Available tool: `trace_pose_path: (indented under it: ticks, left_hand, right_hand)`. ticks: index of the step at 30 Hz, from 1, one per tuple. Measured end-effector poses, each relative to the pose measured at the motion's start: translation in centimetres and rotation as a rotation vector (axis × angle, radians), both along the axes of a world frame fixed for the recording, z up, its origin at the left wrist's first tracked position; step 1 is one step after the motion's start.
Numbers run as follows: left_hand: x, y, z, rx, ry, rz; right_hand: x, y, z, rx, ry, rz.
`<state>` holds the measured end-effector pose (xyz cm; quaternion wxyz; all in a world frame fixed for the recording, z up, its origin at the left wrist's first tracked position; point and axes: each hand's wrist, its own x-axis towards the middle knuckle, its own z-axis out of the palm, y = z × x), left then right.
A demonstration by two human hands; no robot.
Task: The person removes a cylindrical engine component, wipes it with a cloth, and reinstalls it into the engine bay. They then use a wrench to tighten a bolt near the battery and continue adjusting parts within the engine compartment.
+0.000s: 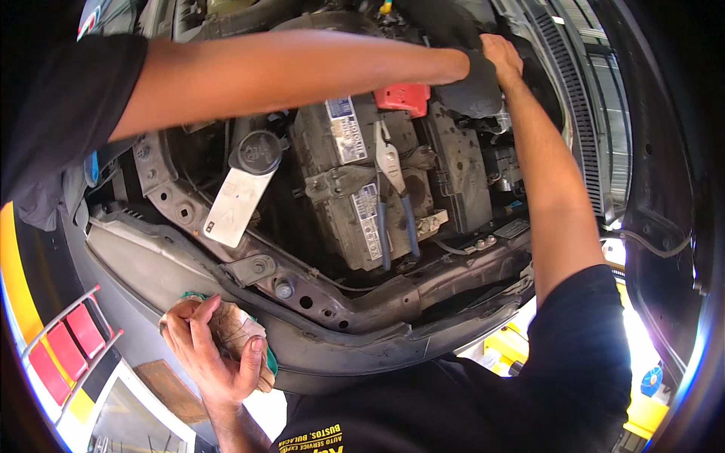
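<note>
My left hand (208, 351), at the lower left by the fender, is curled round a crumpled, stained beige rag (240, 325) with green edges; its thumb stands out to the side. Reaching far into the engine bay, my right hand (502, 57) has its fingers bent in beside a black duct (472, 90). Whatever it grips is hidden. A co-worker's bare forearm (302, 72) crosses from the upper left, its hand out of sight behind the duct. Pliers (389, 170) with blue handles lie across the dusty battery (321, 140), below a red terminal cover (404, 98).
A pale flat rectangular piece (238, 204) joins a round black cap (257, 152) left of the battery. The body rail (302, 283) with bolts and holes runs along the near side. On the floor at left stands a red-and-silver frame (72, 347); yellow equipment (506, 347) shows at lower right.
</note>
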<state>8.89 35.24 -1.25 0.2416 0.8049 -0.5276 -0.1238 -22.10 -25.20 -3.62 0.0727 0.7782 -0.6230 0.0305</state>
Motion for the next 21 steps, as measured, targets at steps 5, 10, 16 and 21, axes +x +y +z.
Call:
trace_pose_path:
  ticks: [5,10,16,21]
  left_hand:
    - [0.1,-0.3,-0.5,-0.052,0.046,0.015]
    - [0.6,-0.1,-0.7,-0.069,0.054,-0.023]
    - [0.8,0.5,-0.9,-0.124,0.078,-0.019]
    - [0.8,0.5,-1.3,-0.173,0.079,-0.018]
  right_hand:
    - [-0.1,-0.5,1.2,0.080,0.018,0.041]
    - [-0.7,-0.4,0.7,0.063,0.043,0.100]
    - [1.4,1.1,0.4,0.025,-0.070,0.050]
    - [-1.5,-0.9,1.1,0.085,0.132,0.232]
